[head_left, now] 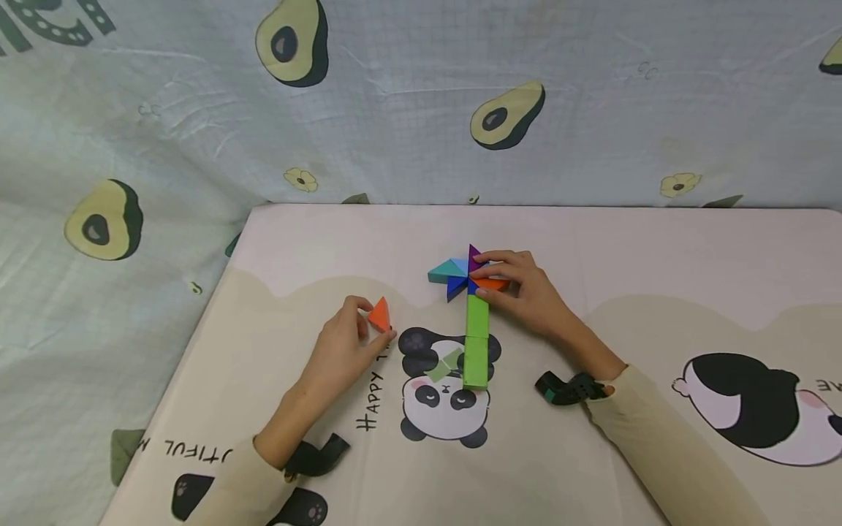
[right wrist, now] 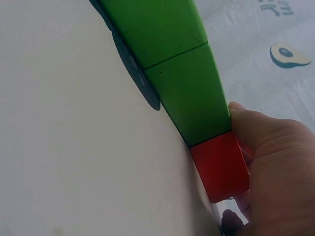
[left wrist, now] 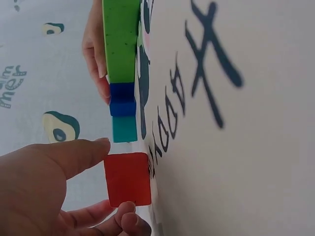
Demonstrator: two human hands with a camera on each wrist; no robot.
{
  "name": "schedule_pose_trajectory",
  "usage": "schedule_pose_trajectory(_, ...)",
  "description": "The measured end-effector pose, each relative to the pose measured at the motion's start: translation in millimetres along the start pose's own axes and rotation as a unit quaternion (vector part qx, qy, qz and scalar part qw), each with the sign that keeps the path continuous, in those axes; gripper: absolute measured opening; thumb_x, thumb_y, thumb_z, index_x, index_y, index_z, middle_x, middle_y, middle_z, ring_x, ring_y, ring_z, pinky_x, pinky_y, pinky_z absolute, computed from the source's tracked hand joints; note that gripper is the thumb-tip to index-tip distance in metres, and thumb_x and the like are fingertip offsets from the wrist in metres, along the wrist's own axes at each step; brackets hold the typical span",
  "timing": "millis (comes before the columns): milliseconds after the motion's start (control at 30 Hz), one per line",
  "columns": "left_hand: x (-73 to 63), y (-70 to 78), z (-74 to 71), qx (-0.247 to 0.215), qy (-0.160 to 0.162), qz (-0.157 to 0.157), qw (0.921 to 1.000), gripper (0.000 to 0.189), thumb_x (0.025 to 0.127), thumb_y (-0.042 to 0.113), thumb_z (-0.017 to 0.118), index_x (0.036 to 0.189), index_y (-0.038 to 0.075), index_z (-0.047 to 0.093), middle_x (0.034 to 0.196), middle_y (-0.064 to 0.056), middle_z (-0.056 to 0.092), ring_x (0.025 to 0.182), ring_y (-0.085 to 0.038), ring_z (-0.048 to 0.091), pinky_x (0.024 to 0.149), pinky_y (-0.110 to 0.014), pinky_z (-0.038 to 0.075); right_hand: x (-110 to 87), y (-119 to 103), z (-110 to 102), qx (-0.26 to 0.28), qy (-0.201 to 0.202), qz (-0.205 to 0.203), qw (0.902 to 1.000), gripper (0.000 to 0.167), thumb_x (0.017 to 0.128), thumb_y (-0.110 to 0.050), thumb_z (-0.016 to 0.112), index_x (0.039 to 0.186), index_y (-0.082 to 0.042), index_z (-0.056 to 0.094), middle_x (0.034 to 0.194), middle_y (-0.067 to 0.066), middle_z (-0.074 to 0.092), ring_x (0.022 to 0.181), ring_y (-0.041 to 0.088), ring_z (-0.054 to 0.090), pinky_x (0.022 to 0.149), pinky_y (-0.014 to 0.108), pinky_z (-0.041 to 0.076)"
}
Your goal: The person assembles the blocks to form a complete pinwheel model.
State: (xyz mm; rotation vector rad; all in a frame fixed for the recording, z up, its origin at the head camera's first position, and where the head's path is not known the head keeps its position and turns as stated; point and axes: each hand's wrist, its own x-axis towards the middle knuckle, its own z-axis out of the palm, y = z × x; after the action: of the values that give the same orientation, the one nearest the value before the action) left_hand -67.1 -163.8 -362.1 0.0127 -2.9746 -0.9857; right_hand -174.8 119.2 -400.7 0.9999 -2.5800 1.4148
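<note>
My left hand [head_left: 342, 351] pinches an orange triangular block [head_left: 380, 315] between thumb and fingers, left of the panda print. In the left wrist view this block [left wrist: 128, 179] looks red, the thumb at its upper corner and fingertips at its lower edge. My right hand [head_left: 526, 288] holds a second orange triangular block [head_left: 492, 283] in a pinwheel of triangular blocks. Purple [head_left: 473, 259], teal [head_left: 446, 272] and blue [head_left: 455, 286] triangles belong to that pinwheel. Two green blocks [head_left: 476, 351] run end to end below it. The right thumb rests by the green end in the right wrist view.
A pale printed cloth covers the table [head_left: 526, 467], with a panda [head_left: 447, 409] under the left side of the green blocks. An avocado-print curtain [head_left: 408, 109] hangs behind the table's far edge. Black straps [head_left: 569, 387] are around both wrists.
</note>
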Motion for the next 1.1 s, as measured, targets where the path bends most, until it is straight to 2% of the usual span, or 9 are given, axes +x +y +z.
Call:
schedule_pose_trajectory(167, -0.3, -1.6, 1.2, -0.021, 0.007, 0.006, 0.9997, 0.047, 0.083, 0.021, 0.076, 0.115, 0.002, 0.047, 0.078, -0.008, 0.051, 0.064, -0.019, 0.045, 0.056, -0.030, 0.038, 0.5, -0.6, 0.6, -0.001, 0.004, -0.002, 1.0000, 0.028, 0.086, -0.016, 0.073, 0.114, -0.014, 0.071, 0.133, 0.003, 0.054, 0.111, 0.023, 0.041, 0.079, 0.038, 0.034)
schedule_pose_trajectory(400, -0.8, -4.2, 5.4, -0.051, 0.021, -0.006, 0.9985, 0.048, 0.082, 0.018, 0.076, 0.116, -0.002, 0.049, 0.080, -0.008, 0.055, 0.066, -0.018, 0.048, 0.057, -0.027, 0.040, 1.1, 0.1, 0.4, -0.001, 0.002, -0.002, 1.0000, 0.029, 0.086, -0.018, 0.073, 0.115, -0.015, 0.070, 0.134, 0.001, 0.054, 0.113, 0.022, 0.040, 0.080, 0.039, 0.035)
schedule_pose_trajectory(600, -1.7, -7.3, 7.3, -0.071, 0.033, 0.001, 0.9970, 0.046, 0.082, 0.017, 0.077, 0.115, -0.002, 0.051, 0.082, -0.008, 0.056, 0.067, -0.017, 0.050, 0.058, -0.026, 0.042, 0.8, 0.4, 0.6, -0.003, 0.001, -0.002, 1.0000, 0.028, 0.087, -0.019, 0.072, 0.115, -0.014, 0.070, 0.134, 0.002, 0.054, 0.111, 0.023, 0.041, 0.079, 0.039, 0.034)
schedule_pose_trajectory(833, -2.5, -9.8, 7.7, -0.077, 0.050, 0.008, 0.9957, 0.046, 0.080, 0.016, 0.078, 0.114, -0.003, 0.055, 0.095, -0.012, 0.052, 0.064, -0.016, 0.048, 0.055, -0.024, 0.038, 1.0, 1.4, 0.6, -0.004, 0.004, -0.013, 0.9999, 0.028, 0.086, -0.019, 0.073, 0.113, -0.015, 0.071, 0.133, 0.001, 0.055, 0.109, 0.022, 0.042, 0.078, 0.039, 0.032)
schedule_pose_trajectory(1100, -1.8, -13.1, 7.9, -0.088, 0.065, 0.030, 0.9935, 0.046, 0.079, 0.013, 0.079, 0.118, 0.000, 0.056, 0.077, -0.008, 0.053, 0.063, -0.015, 0.049, 0.054, -0.024, 0.040, 0.7, 2.2, 0.6, -0.002, 0.003, -0.016, 0.9999, 0.028, 0.086, -0.019, 0.073, 0.113, -0.016, 0.071, 0.132, 0.000, 0.054, 0.110, 0.021, 0.042, 0.080, 0.040, 0.033)
